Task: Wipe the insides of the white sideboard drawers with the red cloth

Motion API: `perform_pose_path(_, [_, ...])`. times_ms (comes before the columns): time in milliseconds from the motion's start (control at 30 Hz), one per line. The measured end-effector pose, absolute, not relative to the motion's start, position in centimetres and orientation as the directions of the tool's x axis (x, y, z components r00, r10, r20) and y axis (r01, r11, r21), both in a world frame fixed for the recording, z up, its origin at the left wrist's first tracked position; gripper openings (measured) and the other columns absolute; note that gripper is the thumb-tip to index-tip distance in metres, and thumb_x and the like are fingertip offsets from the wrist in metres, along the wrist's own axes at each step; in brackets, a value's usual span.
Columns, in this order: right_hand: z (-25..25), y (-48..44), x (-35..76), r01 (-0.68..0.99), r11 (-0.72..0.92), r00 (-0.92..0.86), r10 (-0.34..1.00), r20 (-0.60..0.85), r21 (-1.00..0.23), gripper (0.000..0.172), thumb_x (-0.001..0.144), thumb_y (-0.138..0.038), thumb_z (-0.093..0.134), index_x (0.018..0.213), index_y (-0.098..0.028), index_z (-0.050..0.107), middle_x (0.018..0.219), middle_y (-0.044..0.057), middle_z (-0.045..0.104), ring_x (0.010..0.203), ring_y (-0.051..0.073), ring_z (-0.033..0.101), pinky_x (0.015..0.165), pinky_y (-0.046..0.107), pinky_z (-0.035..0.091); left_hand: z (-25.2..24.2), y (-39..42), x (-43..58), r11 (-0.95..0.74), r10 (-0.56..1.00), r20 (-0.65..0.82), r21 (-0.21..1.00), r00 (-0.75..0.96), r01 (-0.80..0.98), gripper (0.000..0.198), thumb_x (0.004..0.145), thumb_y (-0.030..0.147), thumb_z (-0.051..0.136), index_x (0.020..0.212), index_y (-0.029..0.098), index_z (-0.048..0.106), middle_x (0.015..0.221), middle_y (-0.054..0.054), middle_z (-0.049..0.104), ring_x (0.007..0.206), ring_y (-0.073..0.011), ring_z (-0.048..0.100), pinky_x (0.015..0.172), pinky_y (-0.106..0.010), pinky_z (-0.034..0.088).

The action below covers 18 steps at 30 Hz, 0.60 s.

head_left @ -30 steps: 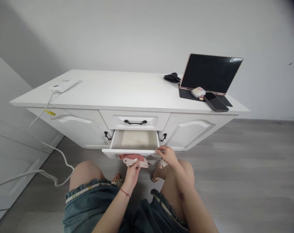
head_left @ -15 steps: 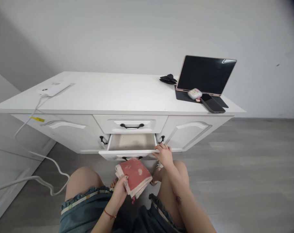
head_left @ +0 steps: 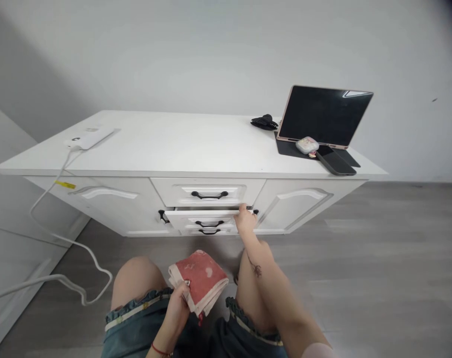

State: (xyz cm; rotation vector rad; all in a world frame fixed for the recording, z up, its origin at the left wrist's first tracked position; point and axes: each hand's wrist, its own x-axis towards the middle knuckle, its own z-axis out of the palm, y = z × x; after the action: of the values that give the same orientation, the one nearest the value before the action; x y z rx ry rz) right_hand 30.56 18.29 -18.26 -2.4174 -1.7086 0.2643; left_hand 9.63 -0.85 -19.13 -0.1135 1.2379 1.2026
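While the person crouches on the floor before a low white table with drawers in its front, the right hand is at the right end of the middle drawer. Its fingers bend over the top edge of the drawer front. Whether they pinch that edge or only press on it I cannot tell, since the hand is a little blurred. The drawer stands only slightly out from the front, with a thin strip of its top edge showing below the top drawer, so I judge the step in hand to be the last part of closing it.

The left hand is low, over the lap and between the knees, well apart from the drawer. It is closed on a folded red cloth (pale spots, a lighter layer showing at the edges), with the thumb on top and the fingers underneath. The cloth is held level and clear of the floor.

Seating the drawer flush would call for a straight push. As the hand sits off centre at the right end, a skewed push might jam it, and the fingertips would have to come off the top edge before the gap shuts.

On the table's right end are a propped tablet, a phone, a small earbud case and a black hair clip. At the left end lies a white power strip, and its cable trails down to the floor.
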Motion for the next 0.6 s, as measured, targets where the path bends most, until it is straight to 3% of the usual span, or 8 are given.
perform_pose_path(167, [-18.5, 19.3, 29.9, 0.879, -0.370, 0.386, 0.922, -0.008, -0.302, 0.022, 0.090, -0.025, 0.055, 0.110, -0.016, 0.056, 0.092, 0.013, 0.075, 0.093, 0.025, 0.070, 0.082, 0.034, 0.036, -20.3, -1.7, 8.5, 0.452, 0.623, -0.770, 0.498, -0.138, -0.740, 0.018, 0.054, 0.002, 0.054, 0.063, 0.017, 0.060, 0.057, 0.002, 0.067, 0.047, -0.0138, 0.059, 0.052, -0.026, 0.052])
perform_pose_path(367, [-18.7, 19.6, 29.8, 0.805, -0.401, 0.459, 0.888, 0.031, -0.437, 0.015, 0.092, -0.029, 0.050, 0.093, -0.019, 0.060, 0.082, 0.011, 0.072, 0.083, 0.024, 0.068, 0.077, 0.034, 0.037, -20.0, -2.3, 8.3, 0.395, 0.677, -0.725, 0.502, -0.125, -0.769, 0.019, 0.056, 0.006, 0.056, 0.069, 0.018, 0.062, 0.064, -0.002, 0.072, 0.072, -0.0231, 0.072, 0.079, -0.036, 0.059])
perform_pose_path(600, [-18.4, 14.1, 27.8, 0.690, -0.114, 0.203, 0.978, 0.039, -0.715, 0.019, 0.083, -0.033, 0.058, 0.068, -0.022, 0.052, 0.062, -0.002, 0.056, 0.063, 0.016, 0.053, 0.066, 0.028, 0.039, -16.7, -3.9, 8.0, 0.332, 0.703, -0.705, 0.440, -0.092, -0.835, 0.017, 0.055, 0.012, 0.057, 0.069, 0.021, 0.062, 0.063, -0.002, 0.071, 0.085, -0.0290, 0.074, 0.085, -0.044, 0.058])
